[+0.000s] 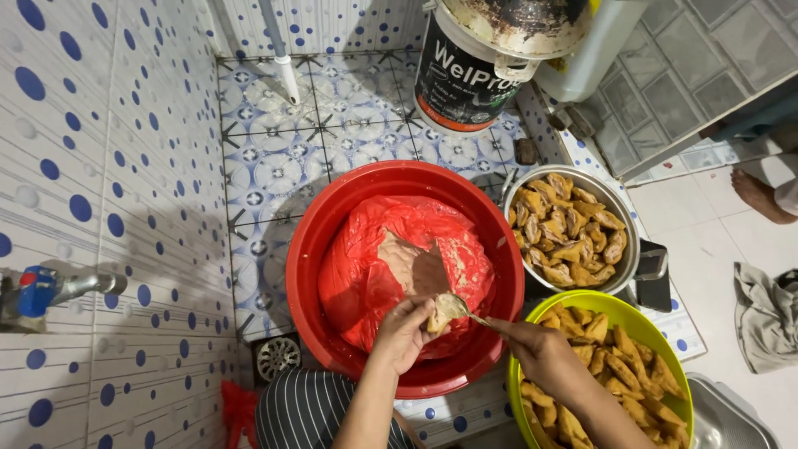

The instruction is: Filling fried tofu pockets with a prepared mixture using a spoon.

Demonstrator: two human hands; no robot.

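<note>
Over the red basin point(332, 241) on the blue-patterned tile floor point(274, 166), the left hand point(405, 333) grips a tofu piece point(446, 309). The right hand point(540, 353) pinches a spoon point(475, 317) into it. Right of the basin sit 2 bowls of tofu, a metal bowl point(628, 241) and a green bowl point(657, 333).

The green bowl point(619, 309) is cut off by the bottom edge, its near rim out of view. The white bucket point(465, 71) is cropped at the top edge. The red plastic liner point(366, 266) hides most of the paste inside the red basin point(316, 241). The spoon point(465, 314) is partly concealed in the right hand point(544, 353); its handle cannot be made out. A bare foot point(761, 195) enters at the right edge, the person unseen.
</note>
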